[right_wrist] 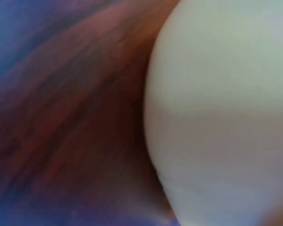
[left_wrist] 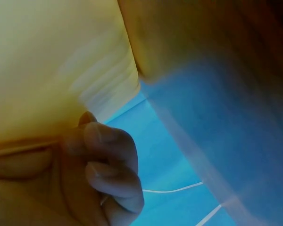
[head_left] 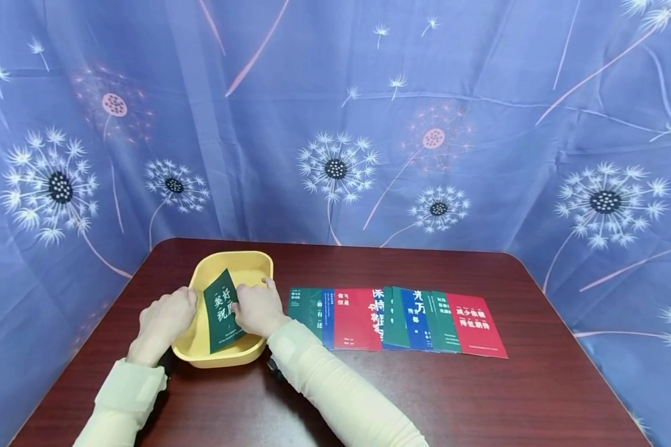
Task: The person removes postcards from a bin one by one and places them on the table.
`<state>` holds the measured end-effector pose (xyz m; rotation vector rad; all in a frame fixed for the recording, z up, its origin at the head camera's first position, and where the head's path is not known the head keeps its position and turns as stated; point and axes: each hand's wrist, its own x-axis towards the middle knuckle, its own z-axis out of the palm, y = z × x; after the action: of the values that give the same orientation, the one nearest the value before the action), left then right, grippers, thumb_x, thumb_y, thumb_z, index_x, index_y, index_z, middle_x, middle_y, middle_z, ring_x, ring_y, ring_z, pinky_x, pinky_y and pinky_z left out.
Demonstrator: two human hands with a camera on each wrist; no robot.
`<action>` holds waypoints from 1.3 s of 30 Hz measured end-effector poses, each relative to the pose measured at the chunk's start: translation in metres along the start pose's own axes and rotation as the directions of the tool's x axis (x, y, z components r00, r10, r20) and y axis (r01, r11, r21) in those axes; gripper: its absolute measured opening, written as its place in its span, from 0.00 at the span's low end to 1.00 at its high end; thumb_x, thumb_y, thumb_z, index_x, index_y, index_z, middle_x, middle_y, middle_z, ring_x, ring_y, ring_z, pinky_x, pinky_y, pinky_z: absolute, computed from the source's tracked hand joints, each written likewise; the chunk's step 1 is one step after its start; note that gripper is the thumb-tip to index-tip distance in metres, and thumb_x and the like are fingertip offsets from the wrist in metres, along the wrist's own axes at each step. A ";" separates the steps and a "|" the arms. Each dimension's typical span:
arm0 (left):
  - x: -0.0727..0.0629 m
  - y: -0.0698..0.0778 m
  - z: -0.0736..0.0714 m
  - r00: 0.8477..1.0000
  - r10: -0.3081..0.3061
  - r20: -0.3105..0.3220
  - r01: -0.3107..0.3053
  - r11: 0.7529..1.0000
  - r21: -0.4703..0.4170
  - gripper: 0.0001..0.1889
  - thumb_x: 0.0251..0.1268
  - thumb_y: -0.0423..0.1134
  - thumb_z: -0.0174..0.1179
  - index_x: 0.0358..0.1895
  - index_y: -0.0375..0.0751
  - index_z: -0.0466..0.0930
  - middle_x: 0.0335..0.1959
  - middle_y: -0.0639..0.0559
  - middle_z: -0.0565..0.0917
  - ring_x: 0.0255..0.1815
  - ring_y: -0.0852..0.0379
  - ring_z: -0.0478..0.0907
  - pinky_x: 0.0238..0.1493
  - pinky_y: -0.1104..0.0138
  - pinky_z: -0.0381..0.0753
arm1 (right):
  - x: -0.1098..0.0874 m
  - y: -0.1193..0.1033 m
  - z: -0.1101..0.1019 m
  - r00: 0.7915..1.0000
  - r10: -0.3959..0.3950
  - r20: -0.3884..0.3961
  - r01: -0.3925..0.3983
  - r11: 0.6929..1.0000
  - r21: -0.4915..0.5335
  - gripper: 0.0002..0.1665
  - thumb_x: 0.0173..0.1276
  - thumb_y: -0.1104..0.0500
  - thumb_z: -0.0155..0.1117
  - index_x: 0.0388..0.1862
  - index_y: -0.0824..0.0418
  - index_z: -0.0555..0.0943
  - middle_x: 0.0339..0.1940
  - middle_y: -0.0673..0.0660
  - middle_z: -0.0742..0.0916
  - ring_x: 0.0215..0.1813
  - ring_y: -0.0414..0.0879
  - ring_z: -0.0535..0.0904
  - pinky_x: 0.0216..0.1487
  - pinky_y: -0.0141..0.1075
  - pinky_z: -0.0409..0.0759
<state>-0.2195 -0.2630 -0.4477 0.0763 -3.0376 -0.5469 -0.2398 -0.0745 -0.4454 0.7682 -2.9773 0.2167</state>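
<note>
A yellow plastic tray (head_left: 218, 360) with rounded corners stands at the left of the table. My left hand (head_left: 168, 320) grips its left rim; in the left wrist view the curled fingers (left_wrist: 111, 141) lie against the tray's yellow wall (left_wrist: 47, 70). Inside the tray a dark green card (head_left: 219, 316) with white characters stands tilted. My right hand (head_left: 260, 309) pinches this card at its right edge, over the tray's right side; its fingertips are partly hidden. A pale rounded surface (right_wrist: 221, 94) fills much of the right wrist view, where the hand does not show.
Right of the tray, an overlapping row of green, blue and red cards (head_left: 358, 329) lies on the dark red wooden table (head_left: 481, 397). The right forearm passes in front of the row's left end. A blue dandelion-print curtain (head_left: 268, 186) hangs behind the table.
</note>
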 end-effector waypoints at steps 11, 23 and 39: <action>0.000 -0.003 0.000 1.000 0.020 -0.014 -0.020 1.000 0.015 0.26 0.78 0.46 0.30 0.36 0.32 0.76 0.33 0.27 0.80 0.33 0.29 0.78 0.24 0.42 0.71 | -0.007 0.021 -0.055 0.998 0.061 -0.011 -0.053 0.927 0.371 0.10 0.70 0.51 0.64 0.29 0.51 0.77 0.22 0.44 0.79 0.27 0.38 0.75 0.30 0.34 0.72; 0.001 -0.002 -0.001 1.000 0.016 0.008 -0.016 1.000 0.009 0.27 0.79 0.47 0.28 0.35 0.33 0.75 0.34 0.27 0.79 0.34 0.27 0.77 0.25 0.42 0.71 | -0.051 0.093 -0.094 0.970 0.186 -0.159 -0.077 0.849 0.522 0.10 0.69 0.53 0.65 0.29 0.53 0.77 0.14 0.46 0.73 0.21 0.40 0.70 0.24 0.36 0.66; -0.001 0.001 -0.002 1.000 0.012 0.019 -0.012 1.000 0.015 0.28 0.79 0.47 0.27 0.37 0.31 0.75 0.35 0.26 0.79 0.34 0.27 0.77 0.26 0.42 0.71 | -0.111 0.190 -0.111 0.894 0.391 -0.218 -0.160 0.733 0.661 0.09 0.69 0.54 0.64 0.36 0.60 0.81 0.22 0.50 0.86 0.27 0.44 0.79 0.36 0.40 0.72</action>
<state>-0.2183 -0.2622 -0.4455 0.0537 -3.0590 -0.5271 -0.2326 0.1596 -0.3693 0.2367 -2.6343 1.2799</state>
